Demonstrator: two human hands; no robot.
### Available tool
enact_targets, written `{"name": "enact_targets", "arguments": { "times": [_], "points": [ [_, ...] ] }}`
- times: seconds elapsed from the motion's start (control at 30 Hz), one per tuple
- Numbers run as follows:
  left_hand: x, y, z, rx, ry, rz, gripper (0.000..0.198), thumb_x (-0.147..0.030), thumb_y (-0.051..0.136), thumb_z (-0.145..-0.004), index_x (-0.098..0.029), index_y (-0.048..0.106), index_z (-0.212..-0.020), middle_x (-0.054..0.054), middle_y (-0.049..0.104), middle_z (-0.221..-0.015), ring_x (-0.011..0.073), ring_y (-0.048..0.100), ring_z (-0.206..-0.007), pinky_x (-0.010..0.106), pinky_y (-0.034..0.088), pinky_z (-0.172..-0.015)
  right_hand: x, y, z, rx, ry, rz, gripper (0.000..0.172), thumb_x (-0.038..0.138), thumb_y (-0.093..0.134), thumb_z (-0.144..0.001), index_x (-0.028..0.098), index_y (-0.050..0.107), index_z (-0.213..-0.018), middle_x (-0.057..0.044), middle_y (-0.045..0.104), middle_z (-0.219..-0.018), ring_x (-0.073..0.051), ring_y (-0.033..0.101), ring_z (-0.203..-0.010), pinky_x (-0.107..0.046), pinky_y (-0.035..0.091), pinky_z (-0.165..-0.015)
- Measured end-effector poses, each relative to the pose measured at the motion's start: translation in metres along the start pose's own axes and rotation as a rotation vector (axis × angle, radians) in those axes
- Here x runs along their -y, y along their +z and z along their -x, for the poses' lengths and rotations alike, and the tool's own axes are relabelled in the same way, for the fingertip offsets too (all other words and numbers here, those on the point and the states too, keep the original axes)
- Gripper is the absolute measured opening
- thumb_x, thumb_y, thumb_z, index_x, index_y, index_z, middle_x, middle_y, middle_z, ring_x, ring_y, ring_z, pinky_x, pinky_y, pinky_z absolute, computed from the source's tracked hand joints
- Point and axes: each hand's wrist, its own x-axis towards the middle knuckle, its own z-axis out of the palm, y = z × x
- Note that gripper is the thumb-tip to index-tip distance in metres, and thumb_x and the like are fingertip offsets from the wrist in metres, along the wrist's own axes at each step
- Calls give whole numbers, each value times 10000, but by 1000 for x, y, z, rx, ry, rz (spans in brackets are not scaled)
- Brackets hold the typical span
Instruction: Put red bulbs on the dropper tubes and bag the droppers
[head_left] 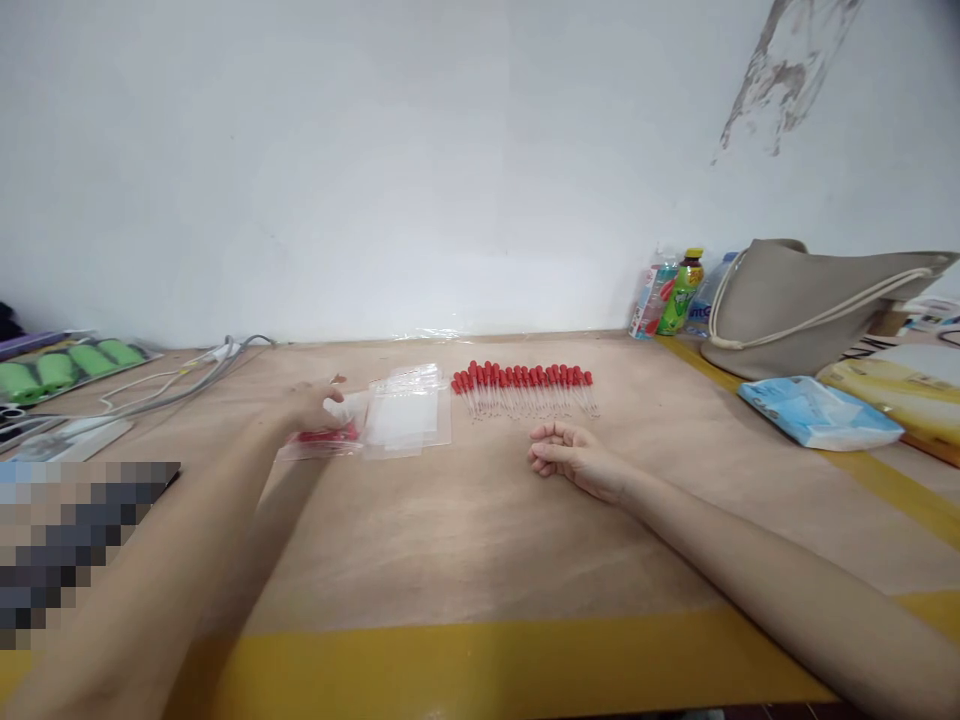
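Note:
My left hand [313,407] reaches over the left side of the table with its fingers curled. A small white piece [343,409] shows at its fingertips, too unclear to name. Under and beside that hand lies a clear plastic bag with red contents [324,437]. To its right, several clear zip bags [405,412] lie in an overlapping stack. A row of droppers [525,380] with red bulbs and thin clear tubes lies on the table, bulbs toward the wall. Just in front of the row rests my right hand [574,460], holding nothing, fingers loosely bent and thumb apart.
Cables [202,372] and a pack of green rolls [75,368] sit at the left, behind a pixelated dark-edged object [82,540]. Drink bottles [681,292], a grey bag [802,300] and a blue tissue pack [819,411] stand or lie at the right. A white wall [450,180] rises behind.

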Motion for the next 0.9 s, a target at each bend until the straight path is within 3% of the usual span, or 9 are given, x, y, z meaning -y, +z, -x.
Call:
{"name": "enact_targets", "arguments": {
  "times": [0.03,0.13,0.27,0.4,0.53,0.6,0.67,0.8,0.9],
  "points": [
    [-11,2,3,-53,-25,-114,517,-360,649,-553,-182,600,-1036,142,520,-1179,395,397,-1146,479,360,-889,0,0,0,1,2,2,400,274,751,-570,176,478,-846,6,610,-668,-90,565,-585,-238,421,-590],
    [-51,23,19,-236,196,-244,479,-444,462,-766,-165,535,-1149,149,362,-1345,314,257,-1273,444,219,-1014,1,1,1,-2,-5,15,391,279,750,-571,175,481,-835,9,604,-666,-87,560,-582,-239,418,-588],
    [-88,64,41,-126,226,-225,685,-552,287,-831,-17,414,-1239,235,285,-1372,336,154,-1311,468,165,-1039,1,-1,1,-25,-48,51,381,306,742,-581,172,489,-833,15,595,-656,-87,557,-577,-242,421,-586],
    [-90,83,41,-85,223,-130,517,-350,216,-898,5,389,-1231,234,338,-1342,310,260,-1280,448,244,-1018,0,-3,0,-30,-62,96,363,312,733,-590,169,495,-824,18,587,-647,-85,554,-576,-240,427,-587],
    [-85,77,41,-120,253,-14,424,-257,195,-907,-51,468,-1158,194,426,-1290,277,329,-1251,447,283,-1007,-2,-3,0,-23,-72,134,352,323,716,-604,169,494,-829,16,583,-655,-86,553,-589,-240,433,-595],
    [-89,70,48,-155,311,45,453,-284,176,-919,-61,418,-1231,174,373,-1343,261,279,-1284,451,250,-1034,-3,-4,-1,-31,-94,177,330,332,697,-622,170,494,-825,18,573,-656,-88,549,-593,-246,438,-603],
    [-96,60,61,-162,478,115,498,-338,173,-928,-71,312,-1324,142,265,-1412,229,186,-1323,415,197,-1074,-4,-7,-3,-53,-149,264,289,339,671,-646,172,497,-805,19,558,-660,-91,538,-594,-250,438,-599],
    [-114,47,91,97,887,130,483,-393,189,-932,-200,251,-1371,36,201,-1446,166,144,-1336,357,152,-1099,-7,-14,-7,-144,-380,614,183,313,608,-702,166,541,-786,-2,549,-692,-100,500,-593,-247,414,-563],
    [-121,48,101,190,1034,104,498,-456,283,-906,-274,243,-1367,10,161,-1453,196,123,-1339,410,102,-1100,-6,-17,-7,-133,-513,900,138,278,558,-741,172,594,-821,-24,565,-736,-120,498,-630,-260,408,-580]
  ]
}}
